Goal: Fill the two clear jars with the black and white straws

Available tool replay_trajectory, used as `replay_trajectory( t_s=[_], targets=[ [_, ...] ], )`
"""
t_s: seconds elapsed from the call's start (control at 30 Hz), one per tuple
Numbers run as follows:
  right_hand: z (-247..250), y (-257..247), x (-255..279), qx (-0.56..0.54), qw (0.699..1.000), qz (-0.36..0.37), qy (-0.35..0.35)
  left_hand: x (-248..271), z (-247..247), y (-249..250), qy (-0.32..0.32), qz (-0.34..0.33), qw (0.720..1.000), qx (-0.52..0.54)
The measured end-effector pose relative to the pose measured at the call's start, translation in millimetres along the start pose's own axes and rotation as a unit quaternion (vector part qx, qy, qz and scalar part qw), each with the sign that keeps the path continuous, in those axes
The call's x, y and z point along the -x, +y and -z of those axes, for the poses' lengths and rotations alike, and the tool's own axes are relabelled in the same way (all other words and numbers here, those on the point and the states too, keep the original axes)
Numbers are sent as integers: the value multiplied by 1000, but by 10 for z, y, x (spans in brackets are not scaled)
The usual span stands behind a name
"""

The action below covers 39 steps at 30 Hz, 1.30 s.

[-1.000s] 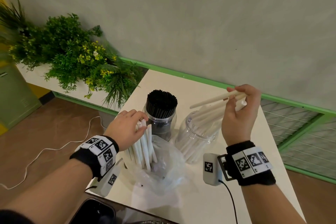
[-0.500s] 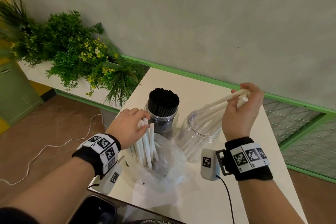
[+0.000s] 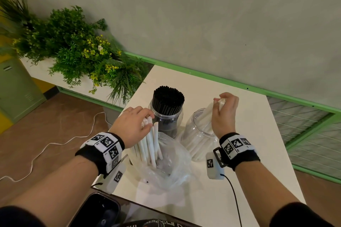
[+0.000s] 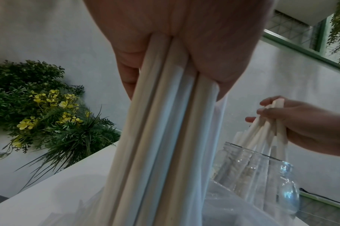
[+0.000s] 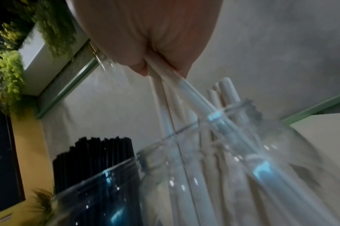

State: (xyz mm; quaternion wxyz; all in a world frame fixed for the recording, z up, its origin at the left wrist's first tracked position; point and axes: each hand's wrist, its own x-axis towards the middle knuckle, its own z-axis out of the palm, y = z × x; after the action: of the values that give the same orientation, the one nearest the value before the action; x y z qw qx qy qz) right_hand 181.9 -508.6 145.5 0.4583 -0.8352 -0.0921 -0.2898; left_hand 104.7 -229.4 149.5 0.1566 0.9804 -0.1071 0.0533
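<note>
Two clear jars stand on the white table. The left jar is packed with black straws. The right jar holds several white straws. My right hand is above its mouth and pinches the top ends of a few white straws that reach down into the jar. My left hand grips the tops of a bundle of white straws standing in a clear plastic bag at the front left. In the left wrist view the bundle fills the middle.
A planter with green plants and yellow flowers sits left of the table. A white cable trails over the brown floor. A green rail and wire mesh border the table's far and right sides. A dark object lies at the near edge.
My right hand has swung its white straws from slanting over the jar to nearly upright, moving left and down to the jar's mouth. My left hand stays on the bundle in the bag.
</note>
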Motion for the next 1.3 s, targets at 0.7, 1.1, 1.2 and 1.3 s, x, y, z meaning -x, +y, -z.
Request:
replay_trajectory(
  t_s=[0.7, 1.1, 1.2, 1.3],
  targets=[
    [305, 57, 97, 137, 967, -107, -185, -12, -13, -39, -8, 1, 1000, 13],
    [444, 195, 133, 238, 948, -82, -194, -11, -26, -65, -12, 12, 1000, 19],
    [460, 204, 145, 210, 962, -82, -153, -15, -31, -60, -6, 13, 1000, 19],
    [485, 179, 101, 191, 975, -42, -105, -17, -38, -63, -3, 12, 1000, 23]
  ],
)
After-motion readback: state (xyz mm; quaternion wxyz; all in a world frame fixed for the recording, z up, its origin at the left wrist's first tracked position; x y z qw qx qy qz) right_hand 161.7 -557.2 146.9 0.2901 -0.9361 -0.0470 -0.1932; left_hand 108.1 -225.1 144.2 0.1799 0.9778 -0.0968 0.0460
